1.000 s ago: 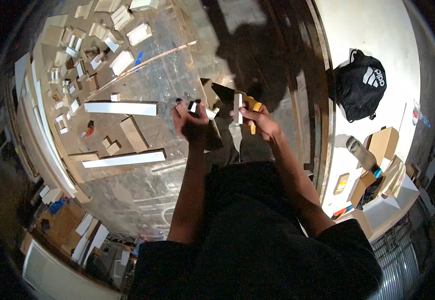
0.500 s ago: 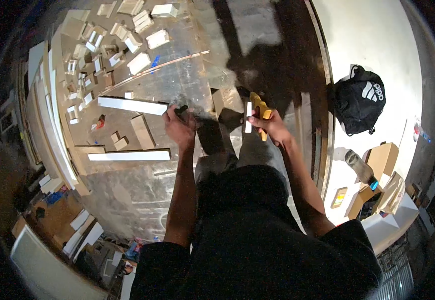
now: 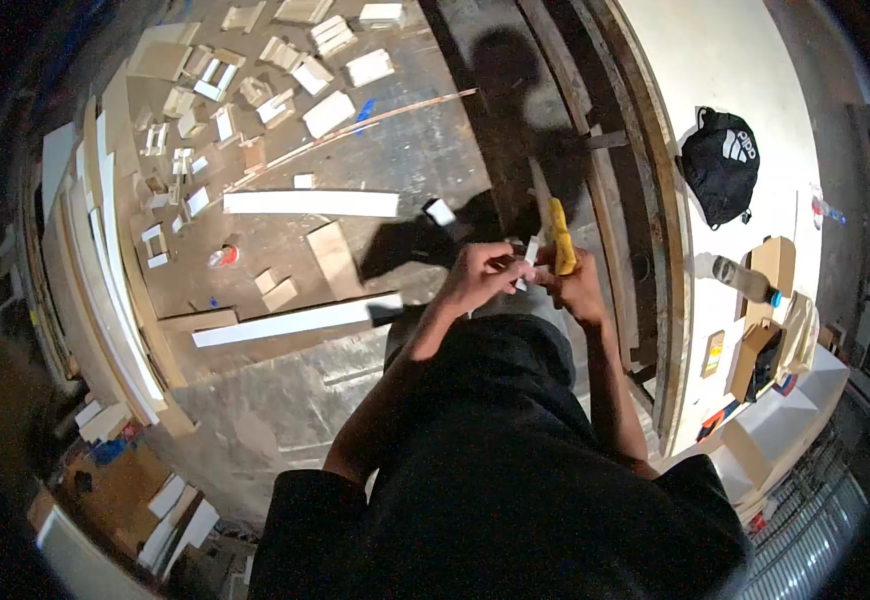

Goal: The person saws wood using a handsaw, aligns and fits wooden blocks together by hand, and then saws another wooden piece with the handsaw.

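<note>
My right hand (image 3: 579,288) is wrapped round the yellow handle (image 3: 561,240) of a saw, whose blade points away from me. A small white strip (image 3: 529,262) stands between my two hands. My left hand (image 3: 482,277) is closed, its fingertips pinching at the strip beside my right fingers. Both hands are close together in front of my body. A small white-topped block (image 3: 439,212) lies on the board to the left, beyond my left hand.
Long white strips (image 3: 311,204) (image 3: 295,321) and a flat brown piece (image 3: 334,260) lie left. Many small wooden assemblies (image 3: 330,114) are at the upper left. A black bag (image 3: 721,168), a bottle (image 3: 745,281) and an open carton (image 3: 781,262) are on the white surface at right.
My left hand has moved right, from beside the long white strip to the small strip at my right hand. The yellow-handled saw has turned, and the view has shifted.
</note>
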### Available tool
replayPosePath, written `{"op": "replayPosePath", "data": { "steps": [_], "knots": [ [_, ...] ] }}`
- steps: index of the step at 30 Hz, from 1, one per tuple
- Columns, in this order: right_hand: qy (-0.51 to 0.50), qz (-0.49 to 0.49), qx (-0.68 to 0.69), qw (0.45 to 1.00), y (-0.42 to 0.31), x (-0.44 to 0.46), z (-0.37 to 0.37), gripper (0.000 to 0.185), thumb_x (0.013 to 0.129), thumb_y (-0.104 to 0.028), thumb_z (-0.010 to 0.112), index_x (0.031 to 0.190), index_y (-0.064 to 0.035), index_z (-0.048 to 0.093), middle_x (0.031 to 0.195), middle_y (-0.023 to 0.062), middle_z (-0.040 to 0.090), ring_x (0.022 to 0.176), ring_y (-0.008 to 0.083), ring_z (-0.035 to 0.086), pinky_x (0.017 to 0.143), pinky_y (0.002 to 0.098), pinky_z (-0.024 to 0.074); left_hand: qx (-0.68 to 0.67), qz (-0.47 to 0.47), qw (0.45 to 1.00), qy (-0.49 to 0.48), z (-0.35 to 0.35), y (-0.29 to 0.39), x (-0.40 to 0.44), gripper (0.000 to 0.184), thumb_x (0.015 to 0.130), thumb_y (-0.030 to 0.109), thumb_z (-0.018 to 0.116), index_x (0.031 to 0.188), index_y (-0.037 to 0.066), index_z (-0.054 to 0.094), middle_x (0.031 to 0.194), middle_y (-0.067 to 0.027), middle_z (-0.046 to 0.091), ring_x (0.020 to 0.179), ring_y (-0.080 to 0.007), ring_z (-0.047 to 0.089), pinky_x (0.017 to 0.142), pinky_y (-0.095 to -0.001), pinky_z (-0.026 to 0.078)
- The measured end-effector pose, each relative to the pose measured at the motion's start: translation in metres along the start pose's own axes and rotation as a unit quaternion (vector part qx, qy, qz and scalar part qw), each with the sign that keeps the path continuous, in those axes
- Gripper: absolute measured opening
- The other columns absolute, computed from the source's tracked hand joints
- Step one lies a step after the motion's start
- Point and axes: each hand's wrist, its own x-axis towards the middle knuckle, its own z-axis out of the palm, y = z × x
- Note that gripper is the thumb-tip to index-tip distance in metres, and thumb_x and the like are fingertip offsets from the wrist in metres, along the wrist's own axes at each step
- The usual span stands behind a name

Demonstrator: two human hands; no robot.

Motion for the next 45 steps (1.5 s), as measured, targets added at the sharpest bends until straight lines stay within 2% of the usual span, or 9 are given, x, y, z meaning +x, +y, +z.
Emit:
{"op": "replayPosePath", "data": {
  "steps": [5,10,13,18,20,21,27,31,45],
  "knots": [
    [0.097,-0.010,-0.012,0.995,-0.003,-0.046,0.087,0.035,0.078,-0.011,0.085,0.107,0.0014,0.069,0.096,0.0069,0.073,0.078,0.0104,0.064,0.067,0.0261,0.0508,0.122,0.115,0.986,-0.018,-0.047,-0.014,-0.048,0.028,0.096,0.024,0.067,0.093,-0.004,0.069,0.081,-0.0047,0.070,0.075,-0.0074,0.063,0.060,-0.0265,0.058],
    [0.174,-0.194,-0.182,0.948,0.024,-0.083,0.148,0.034,0.086,-0.012,0.077,0.116,0.0024,0.068,0.089,0.0040,0.073,0.068,0.0101,0.060,0.059,0.0273,0.0493,-0.037,0.018,0.999,0.023,-0.086,-0.011,-0.114,0.035,0.101,0.032,0.059,0.101,-0.003,0.060,0.081,-0.0068,0.063,0.070,-0.0120,0.064,0.058,-0.0290,0.056],
    [0.151,-0.101,-0.267,0.946,0.029,-0.102,0.160,0.032,0.088,-0.011,0.074,0.117,0.0028,0.067,0.091,0.0061,0.073,0.071,0.0118,0.063,0.063,0.0267,0.0509,-0.123,-0.025,0.991,0.044,-0.120,-0.025,-0.149,0.037,0.101,0.032,0.060,0.106,-0.004,0.060,0.084,-0.0078,0.063,0.064,-0.0149,0.065,0.060,-0.0299,0.056],
    [0.198,0.037,0.242,0.949,0.148,-0.069,0.183,0.034,0.094,-0.023,0.069,0.112,0.0061,0.066,0.095,0.0103,0.072,0.075,0.0170,0.065,0.070,0.0283,0.0518,-0.355,-0.065,0.925,0.118,-0.160,-0.046,-0.204,0.038,0.102,0.030,0.058,0.125,0.001,0.060,0.111,-0.0115,0.066,0.090,-0.0215,0.066,0.071,-0.0401,0.062],
    [0.157,-0.155,-0.143,0.965,0.170,-0.059,0.182,0.036,0.085,-0.014,0.070,0.118,0.0002,0.064,0.096,0.0119,0.073,0.080,0.0262,0.068,0.074,0.0356,0.0536,-0.382,-0.044,0.917,0.108,-0.178,-0.057,-0.223,0.033,0.103,0.029,0.056,0.120,0.001,0.061,0.107,-0.0113,0.068,0.090,-0.0211,0.067,0.074,-0.0409,0.061],
    [0.108,-0.337,-0.454,0.818,0.180,-0.052,0.177,0.040,0.081,-0.012,0.070,0.119,-0.0023,0.064,0.097,0.0129,0.073,0.083,0.0297,0.069,0.076,0.0391,0.0540,-0.380,-0.039,0.915,0.128,-0.181,-0.055,-0.231,0.031,0.103,0.028,0.055,0.118,0.002,0.062,0.106,-0.0107,0.068,0.089,-0.0208,0.068,0.075,-0.0409,0.061],
    [0.093,-0.394,-0.467,0.786,0.168,-0.040,0.178,0.023,0.075,-0.018,0.073,0.087,-0.0062,0.057,0.077,0.0119,0.064,0.070,0.0344,0.065,0.067,0.0435,0.0513,-0.405,0.014,0.900,0.160,-0.191,-0.054,-0.267,0.029,0.104,0.027,0.052,0.120,0.005,0.062,0.101,-0.0075,0.069,0.087,-0.0181,0.068,0.079,-0.0372,0.057],
    [0.048,-0.281,-0.545,0.789,0.177,-0.025,0.161,0.035,0.078,-0.025,0.068,0.107,-0.0048,0.066,0.098,0.0168,0.072,0.082,0.0353,0.069,0.079,0.0457,0.0537,-0.413,0.039,0.900,0.135,-0.186,-0.048,-0.277,0.035,0.106,0.030,0.048,0.126,0.003,0.057,0.100,-0.0076,0.066,0.089,-0.0203,0.066,0.079,-0.0372,0.056],
    [-0.057,-0.200,-0.626,0.752,0.152,0.006,0.127,0.063,0.067,-0.058,0.082,0.097,-0.0040,0.069,0.087,0.0175,0.070,0.078,0.0357,0.068,0.071,0.0465,0.0543,-0.330,0.099,0.897,0.278,-0.123,-0.002,-0.253,0.016,0.096,0.010,0.063,0.111,0.004,0.060,0.094,-0.0079,0.070,0.075,-0.0139,0.071,0.061,-0.0277,0.063]
  ]
}}
